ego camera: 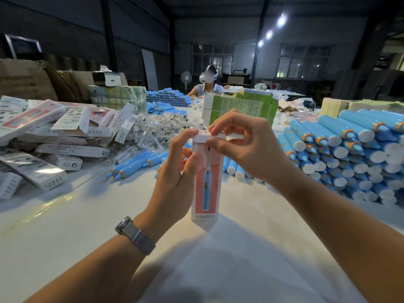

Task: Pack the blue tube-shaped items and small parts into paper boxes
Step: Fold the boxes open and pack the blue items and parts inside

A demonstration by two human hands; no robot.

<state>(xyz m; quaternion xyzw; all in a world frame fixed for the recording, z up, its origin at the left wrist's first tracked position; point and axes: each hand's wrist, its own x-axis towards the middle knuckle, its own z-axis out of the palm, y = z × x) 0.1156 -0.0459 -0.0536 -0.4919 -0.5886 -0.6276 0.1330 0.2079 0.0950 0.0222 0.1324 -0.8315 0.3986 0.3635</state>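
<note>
a: at the middle of the white table (65, 226), an upright box (206, 182) is held, its lower end set on the tabletop. a blue tube is printed on its pink front.

b: how are the hands placed?

a: the box's left side is gripped by the left hand (175, 178), fingers curled round it, thumb raised to the top flap (207, 136). a watch (134, 235) is worn on that wrist. the flap is pinched by the right hand (244, 147), forefinger on top, thumb at the flap's right edge, the other fingers loosely bent above.

b: is the flap closed?

a: it is seen lying across the top; whether it is fully tucked in cannot be told.

b: and the stock?

a: blue tubes (341, 149) with orange collars and white ends are stacked in a big pile at the right, touching one another. a few loose tubes (135, 164) are laid just behind the left hand. clear bags of small parts (161, 125) are heaped behind those, near the table's middle.

b: the left side?

a: printed boxes (54, 136) are piled there in disorder, some with flaps open. green cartons (240, 106) are stood behind the held box. a further row of tubes (168, 98) is stacked farther back, and beyond it a seated person (207, 84) with a headset is seen at the far end.
</note>
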